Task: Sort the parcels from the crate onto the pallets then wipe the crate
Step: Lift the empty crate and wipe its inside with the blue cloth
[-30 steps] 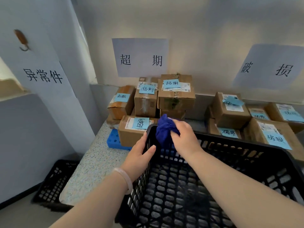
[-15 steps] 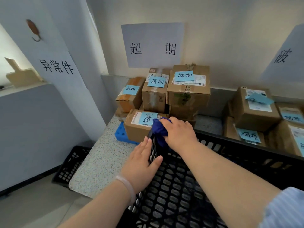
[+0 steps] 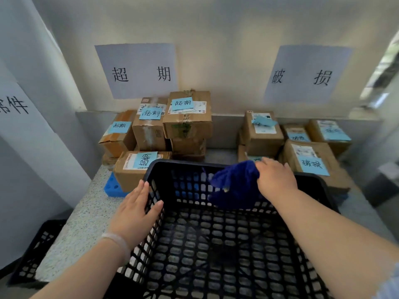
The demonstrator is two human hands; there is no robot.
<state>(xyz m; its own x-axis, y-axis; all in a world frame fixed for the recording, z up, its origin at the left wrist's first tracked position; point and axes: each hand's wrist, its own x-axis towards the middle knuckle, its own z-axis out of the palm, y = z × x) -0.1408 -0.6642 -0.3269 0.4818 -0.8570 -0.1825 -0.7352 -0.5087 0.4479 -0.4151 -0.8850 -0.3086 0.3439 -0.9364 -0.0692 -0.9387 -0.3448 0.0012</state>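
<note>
A: Nearest first. Which way is the crate (image 3: 216,244) facing?

B: It is sitting mouth-up on the speckled counter (image 3: 82,216), its far wall facing the parcels. The near end is running out of frame, so I cannot tell the long axis.

A: Left hand (image 3: 135,212)?

B: It is lying flat on the crate's left wall near the far-left corner. The fingers are straight and together and pointing away from the person, and the thumb is hooking over the rim. It is gripping nothing.

A: Right hand (image 3: 275,180)?

B: It is clamping a bunched blue cloth (image 3: 234,186) at the far rim. The cloth is hanging down and to the left, against the inside of the far wall.

A: What is differing from half a second back?

B: Hand and cloth were at the far-left corner, just beside the left hand. Now they are sitting right of centre along the far wall. The left hand is staying where it was.

A: Beyond the crate?

B: The left parcels (image 3: 187,117) are stacking on a blue pallet (image 3: 113,187) under the sign 超期 (image 3: 138,71). The right parcels (image 3: 311,160) are sitting under the sign 破损 (image 3: 306,75). The two groups are standing well apart.
</note>
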